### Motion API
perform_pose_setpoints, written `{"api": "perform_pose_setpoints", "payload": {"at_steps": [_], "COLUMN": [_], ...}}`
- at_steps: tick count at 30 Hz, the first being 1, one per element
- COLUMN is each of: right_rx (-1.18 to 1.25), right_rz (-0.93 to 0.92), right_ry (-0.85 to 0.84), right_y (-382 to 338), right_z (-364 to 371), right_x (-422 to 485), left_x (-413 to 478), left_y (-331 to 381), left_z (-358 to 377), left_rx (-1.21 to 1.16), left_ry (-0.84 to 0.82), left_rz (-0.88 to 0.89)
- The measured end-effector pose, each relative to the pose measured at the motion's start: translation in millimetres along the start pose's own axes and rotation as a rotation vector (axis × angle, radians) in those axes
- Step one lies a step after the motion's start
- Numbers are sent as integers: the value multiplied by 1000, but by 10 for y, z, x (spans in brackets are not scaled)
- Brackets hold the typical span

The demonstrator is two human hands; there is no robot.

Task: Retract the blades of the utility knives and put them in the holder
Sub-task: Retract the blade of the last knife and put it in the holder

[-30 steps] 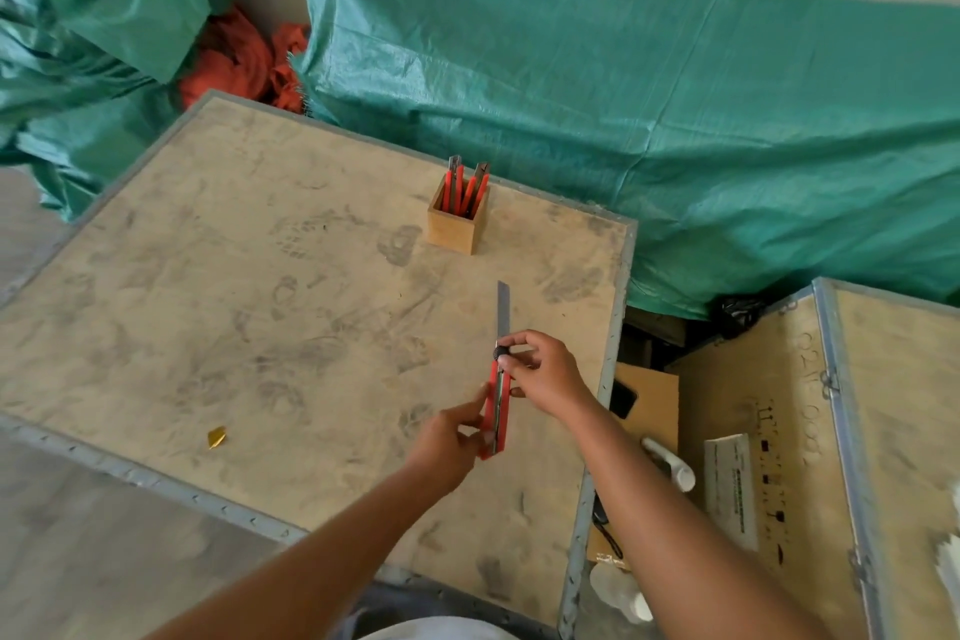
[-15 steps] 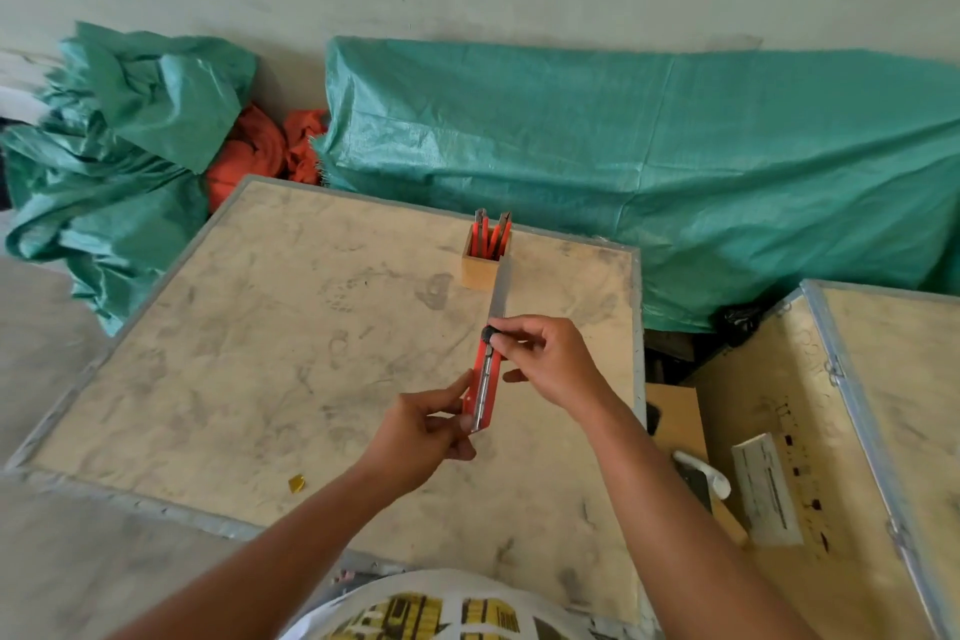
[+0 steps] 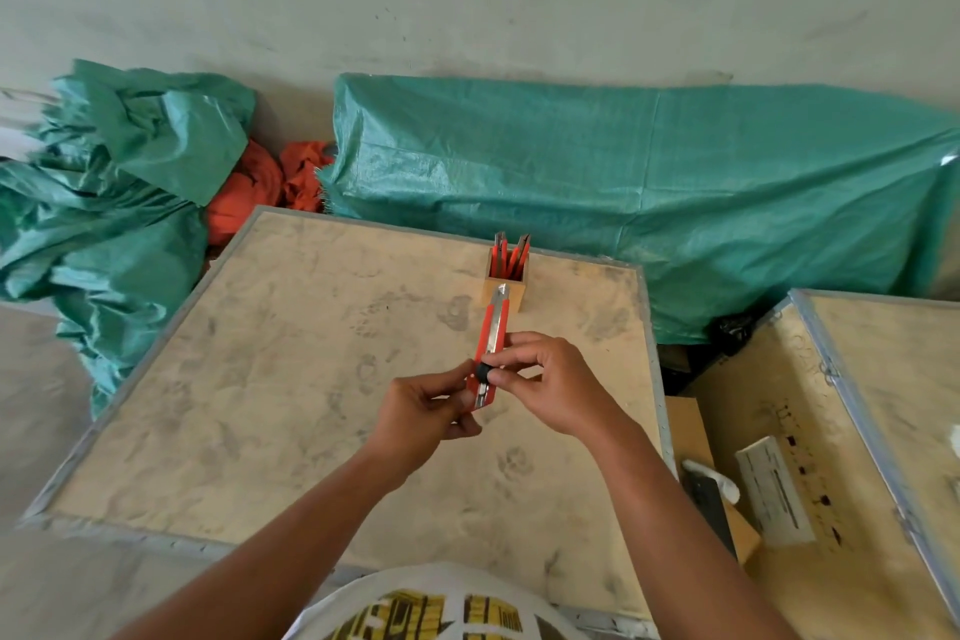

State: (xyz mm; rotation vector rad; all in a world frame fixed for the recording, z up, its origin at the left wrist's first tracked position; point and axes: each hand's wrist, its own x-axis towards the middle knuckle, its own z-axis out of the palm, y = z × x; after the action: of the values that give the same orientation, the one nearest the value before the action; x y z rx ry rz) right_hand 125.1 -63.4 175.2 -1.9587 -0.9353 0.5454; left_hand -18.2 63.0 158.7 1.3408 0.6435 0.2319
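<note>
Both hands hold one red utility knife (image 3: 492, 327) above the wooden crate top (image 3: 291, 379), its tip pointing away from me. My left hand (image 3: 426, 413) pinches the rear end of the handle. My right hand (image 3: 550, 385) grips the middle, with the thumb on the black slider near the handle's back. The blade looks drawn in; only a short metal tip shows at the front. Behind the knife stands a small wooden holder (image 3: 506, 283) with several red knives upright in it.
Green tarpaulin (image 3: 649, 192) covers bulky goods behind the crate and lies heaped at the left, with orange cloth (image 3: 265, 187) between. A second open crate (image 3: 857, 457) stands at the right, with a gap holding boxes and a white object.
The long blade that stuck out of the knife has slid back into the handle as my right thumb pulled the slider rearward. My head has tilted up, showing more wall.
</note>
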Motion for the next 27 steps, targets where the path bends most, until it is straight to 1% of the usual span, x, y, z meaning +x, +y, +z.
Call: {"api": "perform_pose_setpoints", "payload": {"at_steps": [7, 11, 17, 21, 23, 27], "right_rx": [-38, -4, -8, 30, 26, 29], "right_rz": [21, -21, -34, -56, -60, -61], "right_ry": [-54, -78, 61, -7, -13, 139], "right_y": [-104, -100, -103, -50, -28, -27], "right_z": [-18, -26, 10, -79, -106, -125], "right_x": [22, 3, -6, -18, -19, -42], "left_x": [-73, -105, -105, -93, -76, -54], "left_y": [58, 69, 86, 103, 122, 168], "left_z": [-58, -33, 36, 97, 128, 210], "left_rx": [-39, -88, -114, -109, -106, -72], "left_ry": [-2, -1, 15, 22, 27, 3], "left_rz": [19, 28, 34, 45, 45, 70]}}
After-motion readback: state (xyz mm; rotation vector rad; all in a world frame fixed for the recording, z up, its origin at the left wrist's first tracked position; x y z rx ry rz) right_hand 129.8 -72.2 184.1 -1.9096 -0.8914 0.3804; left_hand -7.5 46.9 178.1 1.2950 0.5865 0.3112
